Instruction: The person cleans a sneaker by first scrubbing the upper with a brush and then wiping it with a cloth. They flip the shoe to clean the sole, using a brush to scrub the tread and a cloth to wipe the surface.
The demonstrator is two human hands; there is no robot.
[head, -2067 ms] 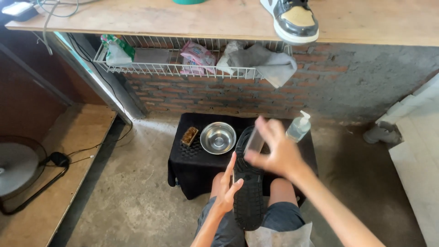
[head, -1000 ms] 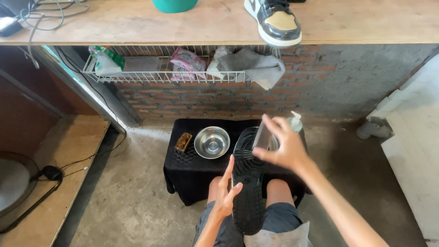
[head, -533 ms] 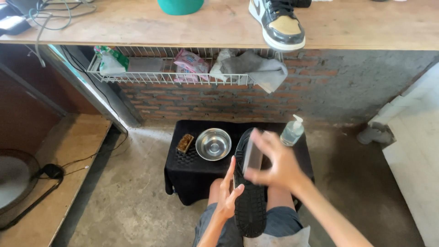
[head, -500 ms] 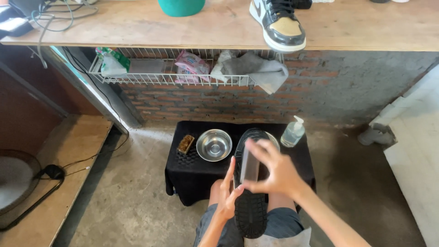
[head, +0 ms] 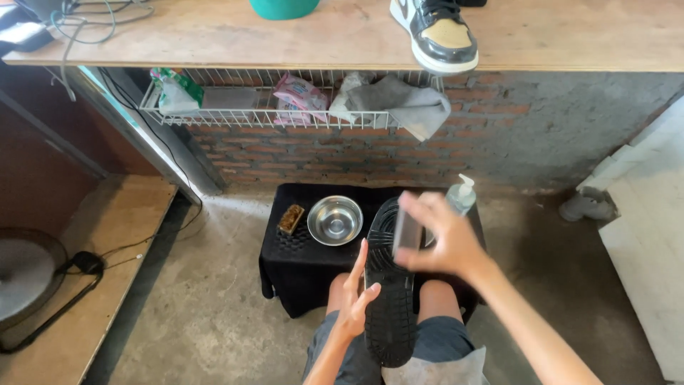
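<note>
Brush in right hand grip

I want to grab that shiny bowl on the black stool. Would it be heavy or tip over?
The bowl looks like thin metal, so it is probably light for its size. It sits low and wide on the stool, so it likely won't tip easily. Its smooth rim might feel slippery, and a push would probably slide it.

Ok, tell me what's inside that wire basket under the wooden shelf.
The wire basket holds a green-and-white packet, a pink packet and a grey cloth draped over its front edge. Whatever lies beneath the cloth is hidden.
</note>
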